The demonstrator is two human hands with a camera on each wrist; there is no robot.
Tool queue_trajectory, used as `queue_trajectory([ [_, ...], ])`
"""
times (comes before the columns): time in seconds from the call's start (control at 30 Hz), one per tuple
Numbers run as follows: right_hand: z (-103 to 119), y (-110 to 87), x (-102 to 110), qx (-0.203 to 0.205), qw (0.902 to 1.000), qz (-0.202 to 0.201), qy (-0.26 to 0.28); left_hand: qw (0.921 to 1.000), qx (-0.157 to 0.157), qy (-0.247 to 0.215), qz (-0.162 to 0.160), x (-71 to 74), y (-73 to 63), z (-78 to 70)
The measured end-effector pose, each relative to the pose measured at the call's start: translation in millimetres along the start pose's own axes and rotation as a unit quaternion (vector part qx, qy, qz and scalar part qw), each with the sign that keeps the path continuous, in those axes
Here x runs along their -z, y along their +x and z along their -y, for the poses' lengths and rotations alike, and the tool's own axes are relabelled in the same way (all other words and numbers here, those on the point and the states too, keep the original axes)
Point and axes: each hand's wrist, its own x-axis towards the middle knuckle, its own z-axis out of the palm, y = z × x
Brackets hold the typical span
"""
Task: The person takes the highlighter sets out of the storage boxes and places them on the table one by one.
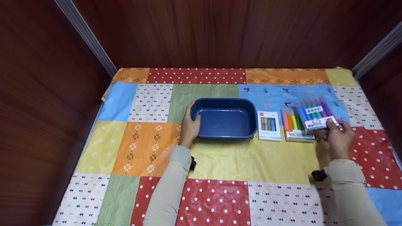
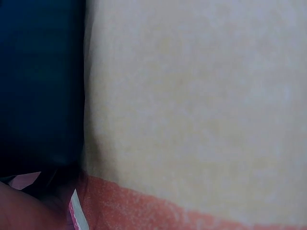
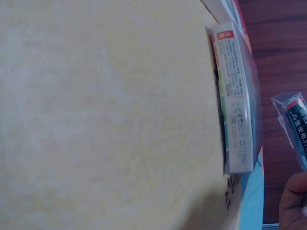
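A dark blue rectangular plastic bin stands upright near the middle of the table, its inside bare. My left hand grips its left wall, thumb over the rim and fingers along the outside. At the right, my right hand pinches the lower right corner of a clear marker pack with blue, green and purple pens. That pack is raised and tilted, overlapping a second marker pack of pink to green pens in the head view. In the right wrist view the held pack shows at the right edge.
A white box with pens pictured on it lies between the bin and the second pack. Patchwork cloth covers the table. Dark wooden panels close off the back and sides.
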Motion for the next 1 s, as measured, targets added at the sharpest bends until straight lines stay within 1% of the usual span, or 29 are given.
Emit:
queue_trajectory([
  [0.17, -0.3, 1.5, 7.7, -0.023, 0.9995, -0.003, 0.019, 1.0, -0.003, -0.003, 0.0, -2.3, 0.8, -0.8],
  [0.27, -1.4, 3.2, 11.1, -0.026, 0.9989, -0.014, 0.035, 0.9999, -0.003, 0.003, 0.01, -1.8, 0.8, -0.1],
  [0.33, -3.8, 4.9, 10.7, -0.025, 0.9986, -0.018, 0.042, 0.9999, 0.001, 0.003, 0.01, 0.6, 0.5, 1.0],
  [0.4, -6.9, 6.3, 9.4, -0.026, 0.9986, -0.014, 0.044, 1.0, 0.007, 0.001, 0.004, 4.2, -0.4, 2.6],
  [0.47, -10.0, 7.1, 9.0, -0.034, 0.9977, 0.001, 0.059, 0.9999, 0.013, -0.002, -0.004, 7.8, -1.7, 4.0],
  [0.53, -12.1, 8.2, 11.4, -0.045, 0.9952, 0.017, 0.086, 0.9998, 0.015, -0.007, -0.008, 9.9, -2.6, 4.3],
  [0.6, -13.2, 9.7, 16.3, -0.058, 0.9896, 0.027, 0.129, 0.9998, 0.013, -0.009, -0.007, 10.0, -3.1, 4.3],
  [0.7, -14.9, 12.1, 25.6, -0.075, 0.984, 0.031, 0.159, 0.9999, 0.005, -0.01, -0.006, 8.0, -3.0, 3.9],
  [0.77, -16.5, 14.2, 31.4, -0.084, 0.9827, 0.027, 0.163, 0.9999, 0.001, -0.008, -0.007, 6.2, -2.2, 3.4],
  [0.87, -18.9, 17.5, 38.5, -0.089, 0.9838, 0.013, 0.155, 1.0, -0.002, -0.006, -0.002, 3.7, -1.0, 2.6],
  [1.0, -17.7, 21.2, 45.5, -0.1, 0.9859, 0.01, 0.134, 1.0, -0.003, -0.007, 0.002, 0.7, -0.4, 0.5],
])
